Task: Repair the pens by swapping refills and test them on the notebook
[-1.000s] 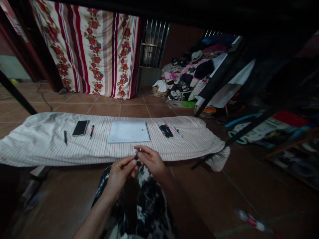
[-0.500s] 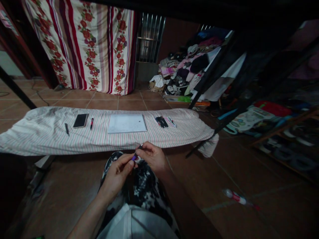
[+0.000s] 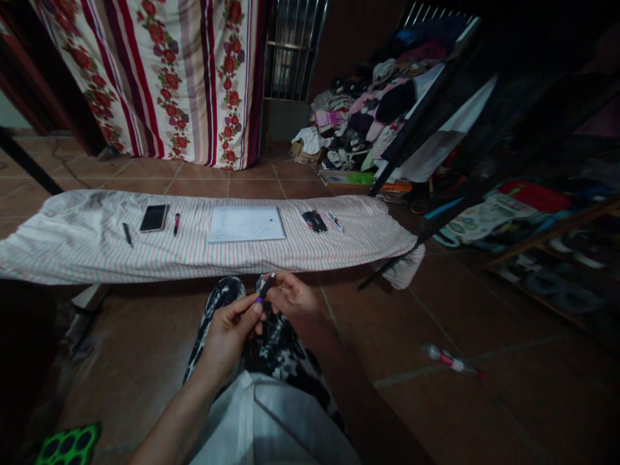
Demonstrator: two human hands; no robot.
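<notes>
My left hand [image 3: 227, 337] and my right hand [image 3: 290, 298] pinch a dark pen with a purple band [image 3: 264, 289] between them, above my patterned black-and-white trousers [image 3: 276, 342]. The left hand grips its lower part, and the right fingers hold its upper end. Beyond my hands, a striped cloth [image 3: 97, 248] lies on the tiled floor, out of reach of neither hand's touch. On it are a spiral notebook [image 3: 246, 224], a black smartphone [image 3: 154, 217], a red-and-black pen [image 3: 176, 223], a black pen [image 3: 127, 234] and a bunch of pens [image 3: 314, 221].
A floral striped curtain [image 3: 169, 77] hangs behind the cloth. A heap of clothes [image 3: 368, 110] sits back right, near black metal bars [image 3: 426, 123]. A tube [image 3: 448, 359] lies on the floor at right, and a green-and-black mat [image 3: 68, 445] shows bottom left.
The whole view has shifted upward as my head tilted down. The pen now stands more steeply between my hands, and its purple band shows more clearly than a second ago.
</notes>
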